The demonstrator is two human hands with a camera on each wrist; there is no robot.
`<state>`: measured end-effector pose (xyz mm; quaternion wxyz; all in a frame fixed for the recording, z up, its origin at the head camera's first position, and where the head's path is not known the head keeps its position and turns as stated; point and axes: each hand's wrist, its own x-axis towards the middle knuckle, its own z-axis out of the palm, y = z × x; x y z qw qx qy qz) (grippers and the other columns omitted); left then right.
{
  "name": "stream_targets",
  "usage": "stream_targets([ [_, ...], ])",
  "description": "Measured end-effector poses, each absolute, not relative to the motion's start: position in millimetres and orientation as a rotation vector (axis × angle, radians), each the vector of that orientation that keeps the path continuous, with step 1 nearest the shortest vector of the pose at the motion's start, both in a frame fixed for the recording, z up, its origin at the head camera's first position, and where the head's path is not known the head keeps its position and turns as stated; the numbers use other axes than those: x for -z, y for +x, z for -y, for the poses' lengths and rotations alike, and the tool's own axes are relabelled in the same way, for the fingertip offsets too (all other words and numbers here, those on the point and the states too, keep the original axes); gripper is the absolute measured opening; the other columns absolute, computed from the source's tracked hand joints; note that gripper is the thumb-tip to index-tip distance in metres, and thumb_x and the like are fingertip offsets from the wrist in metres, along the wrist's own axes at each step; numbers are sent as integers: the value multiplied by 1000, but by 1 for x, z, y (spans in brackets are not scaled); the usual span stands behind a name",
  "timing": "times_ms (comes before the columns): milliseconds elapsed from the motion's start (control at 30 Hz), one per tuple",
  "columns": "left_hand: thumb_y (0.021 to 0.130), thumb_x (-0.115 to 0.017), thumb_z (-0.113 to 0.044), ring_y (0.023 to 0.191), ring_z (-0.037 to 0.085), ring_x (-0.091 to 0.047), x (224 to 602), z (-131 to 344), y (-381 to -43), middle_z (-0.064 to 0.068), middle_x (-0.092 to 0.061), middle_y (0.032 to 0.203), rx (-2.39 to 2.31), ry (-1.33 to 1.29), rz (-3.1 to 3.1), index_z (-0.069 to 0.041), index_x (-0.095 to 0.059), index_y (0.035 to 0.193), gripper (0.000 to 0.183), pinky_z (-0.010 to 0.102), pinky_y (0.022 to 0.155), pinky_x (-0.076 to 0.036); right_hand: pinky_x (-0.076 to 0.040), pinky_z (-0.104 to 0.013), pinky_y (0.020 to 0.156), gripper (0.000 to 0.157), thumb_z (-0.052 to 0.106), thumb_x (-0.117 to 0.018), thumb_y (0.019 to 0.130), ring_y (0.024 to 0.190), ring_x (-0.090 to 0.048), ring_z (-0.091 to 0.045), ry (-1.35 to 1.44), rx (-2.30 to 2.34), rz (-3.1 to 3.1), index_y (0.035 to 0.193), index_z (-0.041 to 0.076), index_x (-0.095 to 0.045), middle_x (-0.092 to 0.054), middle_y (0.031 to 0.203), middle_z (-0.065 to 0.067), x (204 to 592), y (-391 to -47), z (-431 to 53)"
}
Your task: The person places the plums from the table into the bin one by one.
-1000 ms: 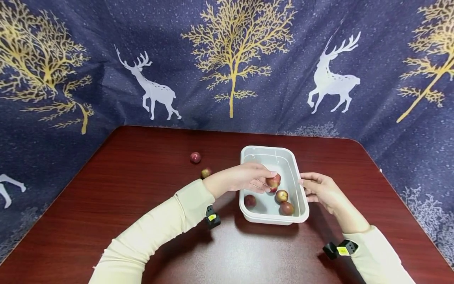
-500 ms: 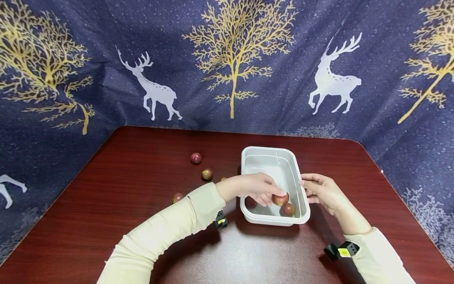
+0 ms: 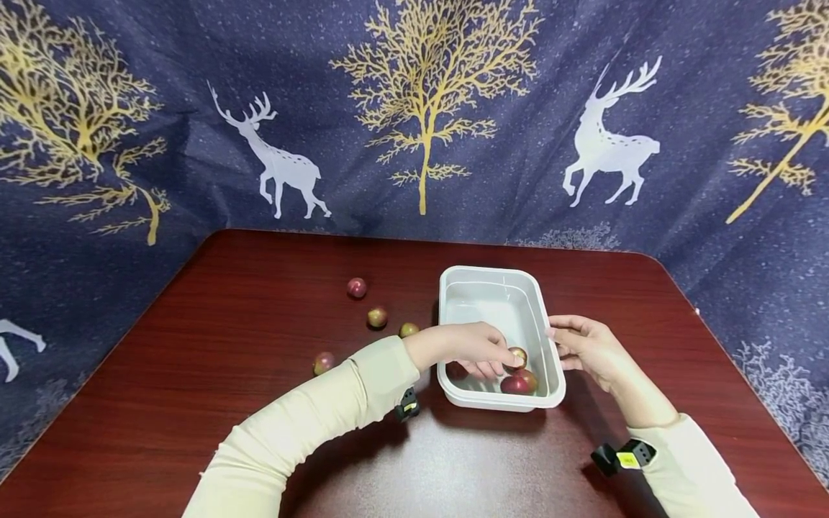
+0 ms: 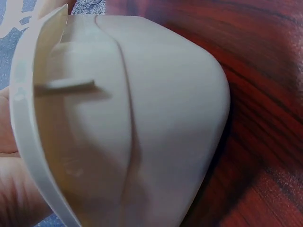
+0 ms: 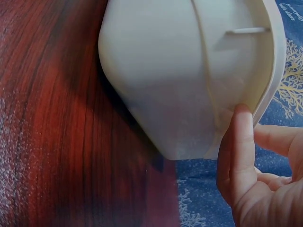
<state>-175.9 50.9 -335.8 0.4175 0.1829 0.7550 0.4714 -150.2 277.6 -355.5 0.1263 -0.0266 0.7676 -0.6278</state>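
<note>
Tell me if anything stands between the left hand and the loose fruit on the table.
Yes: the left side of the white container. The left hand reaches down inside it, while four visible fruits lie outside on the table.

Table [image 3: 272,280]: dark red-brown, wood-grained, light-glared at lower centre. On it stands a white tub [image 3: 492,401], right of centre. Left of centre lie a red fruit [image 3: 356,288], a mottled fruit [image 3: 377,317], a greenish fruit [image 3: 408,329], seemingly part-hidden, and, lower, a red-green fruit [image 3: 323,362].
</note>
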Motion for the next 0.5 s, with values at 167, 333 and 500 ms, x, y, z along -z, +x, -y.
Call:
stream_targets([
  [167, 91, -60, -21, 80, 17, -66, 336, -49, -178, 15, -67, 91, -1177, 488, -1898, 10, -56, 110, 37, 32, 76, -57, -57, -27, 62, 50, 10, -51, 97, 69, -66, -8, -76, 1821, -2242, 131, -21, -32, -67, 81, 10, 354, -150, -277],
  [333, 92, -59, -20, 82, 19, -67, 339, -48, -180, 15, -67, 94, -1214, 506, -1883, 0, -59, 100, 22, 33, 79, -56, -57, -26, 62, 49, 10, -51, 96, 69, -65, -7, -72, 1827, -2228, 130, -20, -33, -68, 82, 10, 353, -150, -277],
  [500, 91, -60, -18, 82, 22, -67, 341, -47, -181, 16, -67, 95, -1293, 516, -1846, -3, -59, 96, 15, 34, 77, -57, -57, -26, 62, 48, 10, -52, 96, 68, -64, -7, -67, 1833, -2214, 129, -20, -35, -68, 82, 11, 353, -149, -276],
])
